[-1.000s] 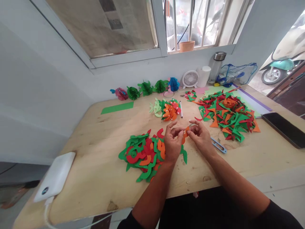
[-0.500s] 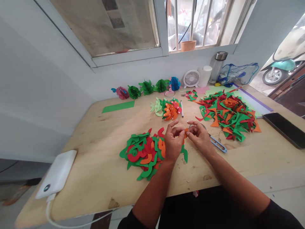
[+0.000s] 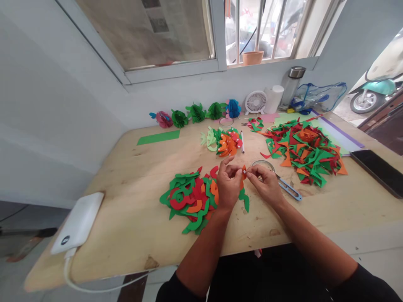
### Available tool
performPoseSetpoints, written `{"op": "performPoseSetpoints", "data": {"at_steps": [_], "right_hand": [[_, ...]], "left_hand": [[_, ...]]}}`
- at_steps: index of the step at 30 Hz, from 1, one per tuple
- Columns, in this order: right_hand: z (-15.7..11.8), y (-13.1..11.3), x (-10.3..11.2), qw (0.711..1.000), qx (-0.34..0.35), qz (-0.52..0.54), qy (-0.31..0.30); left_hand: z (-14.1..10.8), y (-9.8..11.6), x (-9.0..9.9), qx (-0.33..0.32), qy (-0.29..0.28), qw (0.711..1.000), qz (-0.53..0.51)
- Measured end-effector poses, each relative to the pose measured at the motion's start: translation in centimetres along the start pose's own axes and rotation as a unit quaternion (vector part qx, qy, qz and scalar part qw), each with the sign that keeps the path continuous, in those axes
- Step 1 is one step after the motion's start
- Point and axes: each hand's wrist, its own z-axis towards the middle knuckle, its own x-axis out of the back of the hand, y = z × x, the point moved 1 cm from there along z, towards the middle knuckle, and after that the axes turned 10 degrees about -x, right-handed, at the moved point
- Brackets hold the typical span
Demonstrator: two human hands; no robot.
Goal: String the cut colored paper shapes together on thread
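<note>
My left hand [image 3: 229, 182] pinches an orange paper piece [image 3: 243, 169] over the right edge of a pile of cut green, red and orange paper shapes [image 3: 189, 195]. Fingertips of my right hand [image 3: 265, 180] are pressed together at a small white bit on the orange piece's right side. Just behind my right hand lie a roll of clear tape [image 3: 263, 162] and a blue cutter [image 3: 289, 188]. Farther back sits a cluster of orange, red and green folded pieces [image 3: 229, 142] with small white squares, beside a pen [image 3: 242, 141].
Paper scraps [image 3: 307, 151] are heaped at the right, near a black phone [image 3: 378, 170]. Honeycomb paper figures [image 3: 197, 113], a fan [image 3: 255, 102] and a bottle [image 3: 290, 88] line the wall. A white power bank [image 3: 77, 222] lies at the left.
The fingers of my right hand have moved slightly away from my left fingertips, and a white bit now shows at the orange piece. The view has shifted slightly.
</note>
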Motion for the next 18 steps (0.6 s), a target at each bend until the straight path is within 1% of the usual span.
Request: {"op": "performPoseSetpoints", "data": {"at_steps": [9,18], "right_hand": [[0.19,0.35,-0.04,0.999,0.008,-0.022,0.025],[0.29,0.43,0.02,0.999,0.013,-0.034,0.012]], "left_hand": [[-0.01,-0.22,-0.06,0.003,-0.011,1.000,-0.017],[-0.05,-0.66,-0.04,0.013,-0.017,0.999,-0.024]]}}
